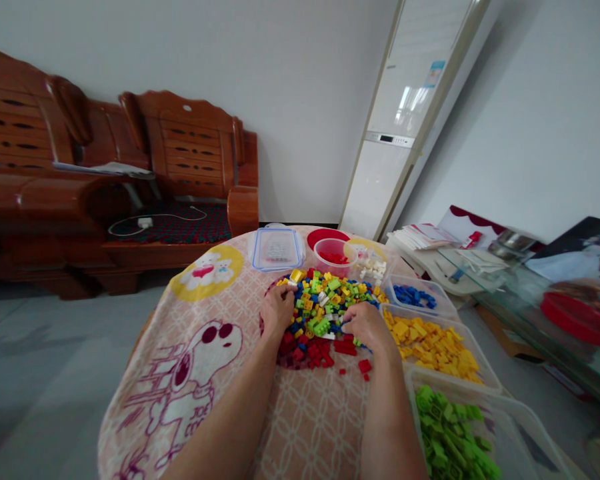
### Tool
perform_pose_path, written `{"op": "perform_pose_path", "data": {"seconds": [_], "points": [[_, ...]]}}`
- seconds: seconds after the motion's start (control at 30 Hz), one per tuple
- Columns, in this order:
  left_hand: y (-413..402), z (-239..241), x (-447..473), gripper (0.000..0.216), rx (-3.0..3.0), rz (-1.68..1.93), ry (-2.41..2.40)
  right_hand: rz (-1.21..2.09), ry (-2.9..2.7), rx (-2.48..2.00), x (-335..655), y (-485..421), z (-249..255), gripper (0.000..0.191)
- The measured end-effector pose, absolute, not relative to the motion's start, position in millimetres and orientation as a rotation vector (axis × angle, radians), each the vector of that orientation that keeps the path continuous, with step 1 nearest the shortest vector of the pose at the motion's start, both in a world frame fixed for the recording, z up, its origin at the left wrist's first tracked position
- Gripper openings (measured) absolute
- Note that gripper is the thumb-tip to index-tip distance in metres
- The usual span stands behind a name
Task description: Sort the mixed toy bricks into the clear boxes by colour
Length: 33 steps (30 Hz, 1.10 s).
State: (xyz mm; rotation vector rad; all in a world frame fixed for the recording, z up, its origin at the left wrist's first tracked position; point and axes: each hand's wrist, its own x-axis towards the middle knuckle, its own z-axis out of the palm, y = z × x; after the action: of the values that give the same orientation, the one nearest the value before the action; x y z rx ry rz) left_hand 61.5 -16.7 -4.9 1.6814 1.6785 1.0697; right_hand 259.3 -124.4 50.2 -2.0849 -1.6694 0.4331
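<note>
A mixed heap of toy building bricks (325,303), in yellow, green, blue, red and white, lies on the round table between my hands. My left hand (279,307) is at the heap's left edge, its fingers closed at a small white brick (291,285). On the right side, my right hand (366,323) reaches into the heap with bent fingers pressed together; what they hold, if anything, is hidden. Red bricks (320,353) gather along the near edge of the heap, with a few loose ones by my right wrist.
Along the right stand clear boxes of blue bricks (414,297), yellow bricks (433,347) and green bricks (450,433). Behind the heap are a tub of red bricks (334,257), white bricks (373,268) and a clear lidded box (277,249). A patterned cloth (320,427) covers the table.
</note>
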Motion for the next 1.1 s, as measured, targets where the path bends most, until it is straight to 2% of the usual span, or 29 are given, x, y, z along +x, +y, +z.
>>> {"op": "perform_pose_path", "data": {"seconds": [0.2, 0.37, 0.47, 0.6, 0.8, 1.1], "points": [[-17, -3, 61, 0.030, 1.693, 1.062, 1.669, 0.413, -1.751, -2.143, 254, -127, 52, 0.009], [-17, -4, 61, 0.030, 1.684, 1.065, 1.662, 0.272, -1.812, -2.144, 250, -124, 47, 0.020], [-16, -5, 61, 0.030, 1.681, 1.070, 1.652, 0.350, -1.794, -2.068, 253, -123, 47, 0.019], [-16, -5, 61, 0.029, 1.676, 1.067, 1.663, 0.464, -1.493, -1.961, 262, -120, 48, 0.013], [-18, -3, 62, 0.030, 1.681, 1.076, 1.668, 0.407, -0.863, -1.657, 275, -111, 38, 0.043], [-16, -7, 62, 0.029, 1.705, 1.080, 1.672, 0.168, -0.320, -1.211, 295, -100, 16, 0.060]]}}
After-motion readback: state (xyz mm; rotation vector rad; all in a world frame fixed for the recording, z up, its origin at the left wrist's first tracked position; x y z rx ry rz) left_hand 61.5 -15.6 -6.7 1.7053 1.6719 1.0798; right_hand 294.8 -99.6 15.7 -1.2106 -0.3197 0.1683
